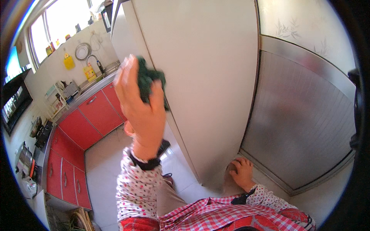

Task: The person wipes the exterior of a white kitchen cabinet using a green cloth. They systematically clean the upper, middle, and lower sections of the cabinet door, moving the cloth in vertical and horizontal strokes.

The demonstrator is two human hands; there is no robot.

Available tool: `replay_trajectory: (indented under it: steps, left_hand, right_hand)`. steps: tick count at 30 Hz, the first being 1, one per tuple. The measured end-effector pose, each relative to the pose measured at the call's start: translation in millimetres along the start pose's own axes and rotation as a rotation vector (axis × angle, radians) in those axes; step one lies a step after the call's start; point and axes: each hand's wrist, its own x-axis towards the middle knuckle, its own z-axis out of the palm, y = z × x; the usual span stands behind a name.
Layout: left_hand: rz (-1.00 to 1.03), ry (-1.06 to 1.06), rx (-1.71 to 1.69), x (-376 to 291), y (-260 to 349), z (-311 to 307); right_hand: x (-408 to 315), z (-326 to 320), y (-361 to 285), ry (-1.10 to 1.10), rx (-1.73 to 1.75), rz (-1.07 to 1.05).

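My left hand [141, 115] is raised and blurred, with a dark green cloth [149, 78] pressed between its fingers and thumb. The cloth lies at the front edge of a tall pale side panel [202, 80], which looks like a refrigerator's. Whether it touches the panel is hard to tell. Lower down, my right hand [244, 173] rests on my bent knee [231, 184], holding nothing, its fingers slightly spread. The knee is close to the panel's bottom corner.
Right of the panel stands a framed sliding door [300, 109] with frosted glass above. Red base cabinets [98, 108] line the left, with a sink [107, 73], a gas stove [43, 135] and a pot [26, 157]. A dark object [164, 146] is low behind my left wrist.
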Motion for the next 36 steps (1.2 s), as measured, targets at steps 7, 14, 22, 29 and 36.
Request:
replay_trajectory:
  steps: [7,14,22,29,36]
  left_hand:
    - [-0.089,0.159,-0.045,130.3,2.5,2.9]
    - [-0.145,0.160,0.023,109.1,-12.4,1.0]
    - [-0.001,0.116,0.129,49.7,1.4,0.9]
    - [-0.150,0.015,-0.010,-52.6,40.3,12.1]
    - [-0.321,-0.120,-0.169,-171.5,76.8,4.9]
  right_hand:
    - [-2.8,-2.7,14.8,0.055,-0.001,-0.041]
    - [-10.2,20.6,0.7,0.058,0.012,-0.042]
    - [18.6,-38.9,-12.8,0.047,0.007,-0.073]
    - [31.1,-84.2,-23.2,0.046,-0.068,-0.063]
    - [26.6,-102.4,-16.1,0.039,-0.150,-0.060]
